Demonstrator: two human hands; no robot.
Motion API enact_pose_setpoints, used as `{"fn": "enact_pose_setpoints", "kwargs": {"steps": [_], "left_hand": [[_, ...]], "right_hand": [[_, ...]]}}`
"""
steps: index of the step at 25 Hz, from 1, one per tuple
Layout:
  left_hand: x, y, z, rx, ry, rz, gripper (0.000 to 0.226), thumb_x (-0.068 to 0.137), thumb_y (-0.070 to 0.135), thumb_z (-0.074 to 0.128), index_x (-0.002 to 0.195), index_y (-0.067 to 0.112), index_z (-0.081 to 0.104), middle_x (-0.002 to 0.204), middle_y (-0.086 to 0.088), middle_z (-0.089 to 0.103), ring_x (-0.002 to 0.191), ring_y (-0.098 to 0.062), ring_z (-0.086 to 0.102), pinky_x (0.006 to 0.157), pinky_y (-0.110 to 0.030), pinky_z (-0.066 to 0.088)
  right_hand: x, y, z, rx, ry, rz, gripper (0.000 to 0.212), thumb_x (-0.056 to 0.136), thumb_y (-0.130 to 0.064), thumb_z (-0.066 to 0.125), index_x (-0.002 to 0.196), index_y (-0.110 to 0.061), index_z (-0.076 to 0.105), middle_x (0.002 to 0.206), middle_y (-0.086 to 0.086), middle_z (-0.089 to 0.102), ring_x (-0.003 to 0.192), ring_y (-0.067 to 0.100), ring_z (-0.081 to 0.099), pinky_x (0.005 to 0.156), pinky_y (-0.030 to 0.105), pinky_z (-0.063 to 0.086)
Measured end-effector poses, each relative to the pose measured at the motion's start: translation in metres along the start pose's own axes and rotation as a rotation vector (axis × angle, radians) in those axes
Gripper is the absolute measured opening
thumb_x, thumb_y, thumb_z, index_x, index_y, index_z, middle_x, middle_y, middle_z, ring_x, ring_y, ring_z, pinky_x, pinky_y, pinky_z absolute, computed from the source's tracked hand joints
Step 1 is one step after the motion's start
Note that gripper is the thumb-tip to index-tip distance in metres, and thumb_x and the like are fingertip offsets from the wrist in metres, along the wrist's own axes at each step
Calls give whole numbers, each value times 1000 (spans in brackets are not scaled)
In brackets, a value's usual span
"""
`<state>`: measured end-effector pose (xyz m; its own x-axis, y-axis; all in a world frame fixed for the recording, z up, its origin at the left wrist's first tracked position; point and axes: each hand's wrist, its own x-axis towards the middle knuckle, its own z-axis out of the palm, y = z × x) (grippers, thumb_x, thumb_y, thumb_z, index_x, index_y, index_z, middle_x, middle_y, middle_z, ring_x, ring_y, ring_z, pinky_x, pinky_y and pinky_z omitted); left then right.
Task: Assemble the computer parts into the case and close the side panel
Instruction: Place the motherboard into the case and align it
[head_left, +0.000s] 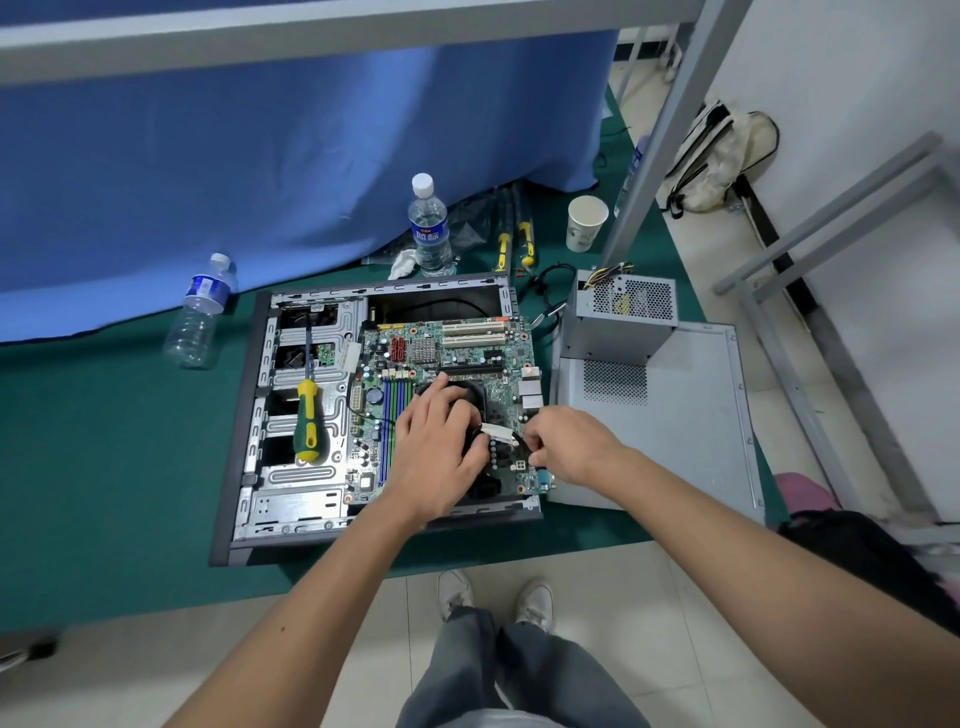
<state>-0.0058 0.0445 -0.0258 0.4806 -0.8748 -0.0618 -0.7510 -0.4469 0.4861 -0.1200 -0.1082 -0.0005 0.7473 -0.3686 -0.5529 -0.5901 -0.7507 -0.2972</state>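
Green floor mat (130, 467) carries: open case (249, 415), side panel (691, 415) beside it, two water bottles (430, 228), paper cup (586, 223), screwdrivers (504, 249).

Upright water bottle (430, 228): blue label, white Chinese characters, too blurred to read surely. Second bottle (200, 312), paper cup (586, 223): print illegible.
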Motion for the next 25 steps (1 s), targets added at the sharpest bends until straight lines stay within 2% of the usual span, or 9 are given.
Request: {"fn": "enact_pose_setpoints", "kwargs": {"steps": [2,8,11,14,16,18,21,23,25], "left_hand": [[1,-1,-1,1,-4,7,27,93,42,36,103,21,51,142,2,42,149,-15,10,112,-40,15],[1,-1,-4,-46,-35,18,19,97,38,45,101,20,50,145,-2,39,149,-16,7,116,-41,11],[2,0,-14,-77,-83,3,19,95,36,55,96,17,51,151,-6,30,146,-27,18,116,-44,21],[-2,5,-22,-120,-71,-12,19,93,36,61,91,19,54,152,-4,24,139,-25,27,115,-41,27],[-5,9,-25,-44,-10,-11,19,92,39,62,92,20,59,141,-3,34,133,-20,28,108,-36,25],[-6,17,-27,23,6,15,19,92,42,61,93,23,63,116,5,45,115,-15,39,91,-30,30],[-2,34,-31,-160,-94,-96,16,95,39,60,87,25,59,78,14,58,78,-11,60,63,-22,40],[2,42,-30,-339,-108,-248,21,94,35,62,84,17,63,74,6,66,71,-14,66,64,-29,52],[3,45,-30,-571,-118,-390,24,94,31,64,82,10,68,76,-2,73,72,-18,72,75,-36,59]], "right_hand": [[1,2,-1,43,16,10,16,89,-22,71,80,-10,64,87,4,66,82,23,61,70,31,46],[1,-6,8,8,80,71,25,89,-14,70,70,-11,54,84,9,68,82,26,64,72,36,52],[1,-2,11,34,78,70,16,89,-16,70,80,-5,63,85,9,68,80,23,63,71,34,50],[-8,11,17,264,102,66,9,89,-22,70,92,-14,69,85,-2,65,78,15,59,74,29,49],[-18,19,20,510,211,84,7,91,-21,68,97,-23,66,87,-7,65,80,11,61,74,23,50],[-30,21,26,613,352,118,9,91,-18,65,90,-27,64,84,-8,64,77,9,60,66,15,44],[-45,7,37,683,261,67,11,86,-25,71,88,-32,63,84,-9,61,74,11,57,62,11,41],[-50,-9,48,612,154,-12,21,84,-41,71,99,-29,62,92,-10,53,78,9,55,66,17,41],[-52,-18,57,541,168,-20,16,91,-40,63,100,-27,58,96,-10,51,84,10,55,70,22,43]]}}
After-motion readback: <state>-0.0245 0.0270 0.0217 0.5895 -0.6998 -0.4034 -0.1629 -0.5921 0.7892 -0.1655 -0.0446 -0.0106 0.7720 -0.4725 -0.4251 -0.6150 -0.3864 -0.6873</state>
